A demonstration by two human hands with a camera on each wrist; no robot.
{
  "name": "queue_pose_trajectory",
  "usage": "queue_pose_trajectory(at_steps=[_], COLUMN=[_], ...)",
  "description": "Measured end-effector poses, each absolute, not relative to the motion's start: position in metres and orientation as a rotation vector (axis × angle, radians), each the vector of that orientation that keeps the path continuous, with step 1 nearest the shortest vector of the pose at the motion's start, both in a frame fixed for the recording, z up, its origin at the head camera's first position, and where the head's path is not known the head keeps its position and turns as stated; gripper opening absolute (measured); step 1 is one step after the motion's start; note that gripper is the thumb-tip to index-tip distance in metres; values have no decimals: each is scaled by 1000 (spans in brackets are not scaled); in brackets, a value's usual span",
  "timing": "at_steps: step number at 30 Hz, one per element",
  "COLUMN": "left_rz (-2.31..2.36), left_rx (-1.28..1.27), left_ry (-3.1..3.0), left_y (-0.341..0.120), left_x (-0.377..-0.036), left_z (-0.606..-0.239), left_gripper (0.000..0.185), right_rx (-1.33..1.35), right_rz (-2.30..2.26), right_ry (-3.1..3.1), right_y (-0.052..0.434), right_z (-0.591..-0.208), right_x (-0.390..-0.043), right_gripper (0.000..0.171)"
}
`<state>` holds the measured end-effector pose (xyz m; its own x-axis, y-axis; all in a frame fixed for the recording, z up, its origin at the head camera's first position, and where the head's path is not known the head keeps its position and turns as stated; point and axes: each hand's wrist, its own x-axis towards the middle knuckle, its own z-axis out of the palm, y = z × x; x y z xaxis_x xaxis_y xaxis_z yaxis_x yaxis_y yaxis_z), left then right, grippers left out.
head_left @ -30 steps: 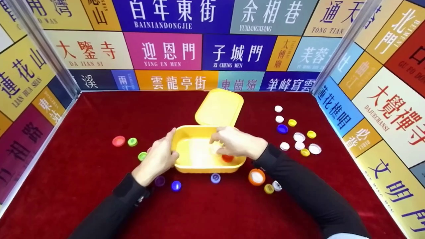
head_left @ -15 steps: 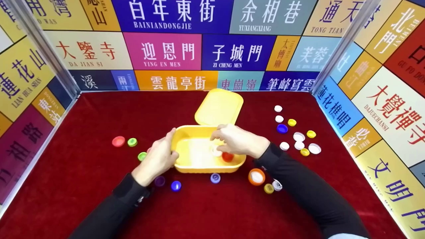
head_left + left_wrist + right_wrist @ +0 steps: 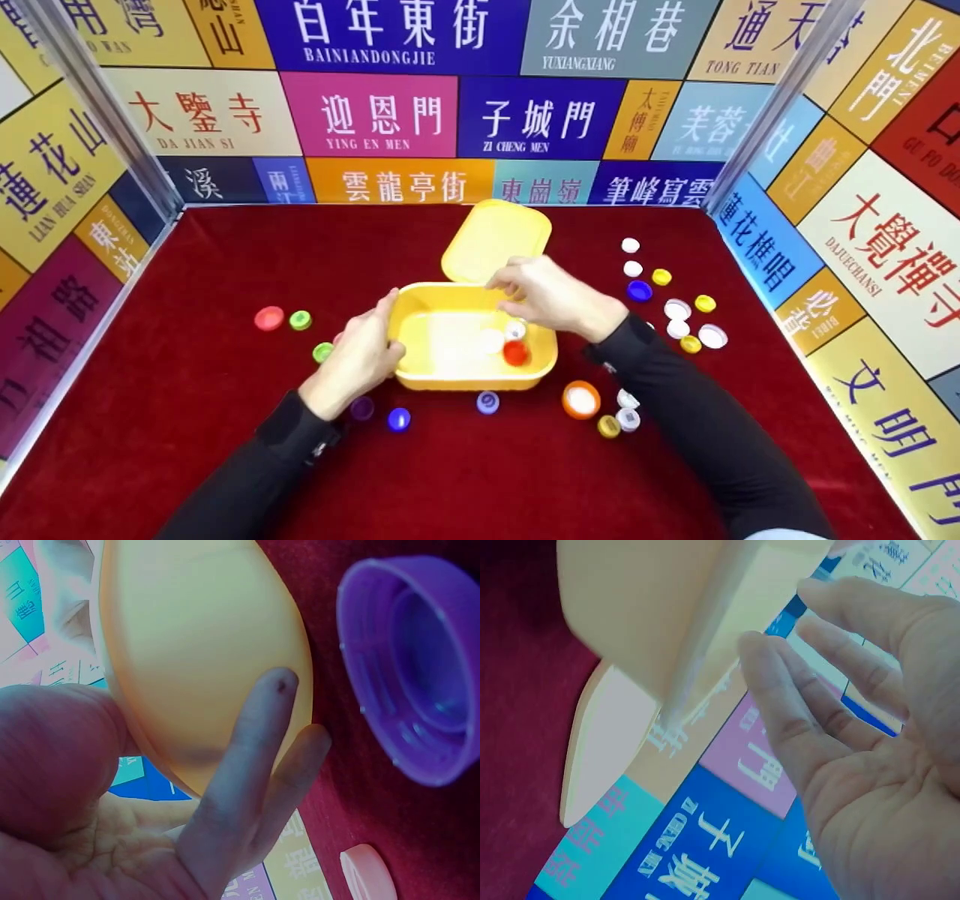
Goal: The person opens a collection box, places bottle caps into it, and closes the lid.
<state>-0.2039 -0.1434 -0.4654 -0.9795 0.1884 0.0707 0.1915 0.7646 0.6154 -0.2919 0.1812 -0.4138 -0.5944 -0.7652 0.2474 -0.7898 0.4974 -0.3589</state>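
L hand (image 3: 358, 356) gripped the L end of the yellow plastic tub (image 3: 420, 341), fingers along its outer wall; R hand (image 3: 555, 298) hung over the tub's R end, grip released — fingers loosely bent. Red bottle cap (image 3: 515, 353) & 2 white caps (image 3: 492, 340) lay inside, twd the R; yellow lid (image 3: 495, 236) just behind, purple cap (image 3: 361, 408) nr L wrist

upright yellow tub (image 3: 474, 382), caps (image 3: 515, 353) inside
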Motion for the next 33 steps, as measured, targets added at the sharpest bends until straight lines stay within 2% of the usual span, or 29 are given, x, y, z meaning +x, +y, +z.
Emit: queue_pose_trajectory(at_steps=[6, 19, 25, 33], left_rz=[-1041, -1003, -1007, -1002], left_rx=[-302, -288, -286, -273], left_ry=[-2963, -2968, -2981, -2982], left_y=[-144, -141, -140, -142], left_x=[-204, -205, -206, -206], left_z=[-466, -466, -465, -464], left_gripper=[88, 87, 87, 87], right_rx=[1269, 771, 510, 339], right_rz=[755, 845, 771, 650], right_ry=[-2606, -2698, -2777, -2849], right_y=[195, 250, 281, 317], right_z=[-414, -435, -451, -470], right_x=[-306, -357, -379, -407], right_gripper=[26, 30, 35, 45])
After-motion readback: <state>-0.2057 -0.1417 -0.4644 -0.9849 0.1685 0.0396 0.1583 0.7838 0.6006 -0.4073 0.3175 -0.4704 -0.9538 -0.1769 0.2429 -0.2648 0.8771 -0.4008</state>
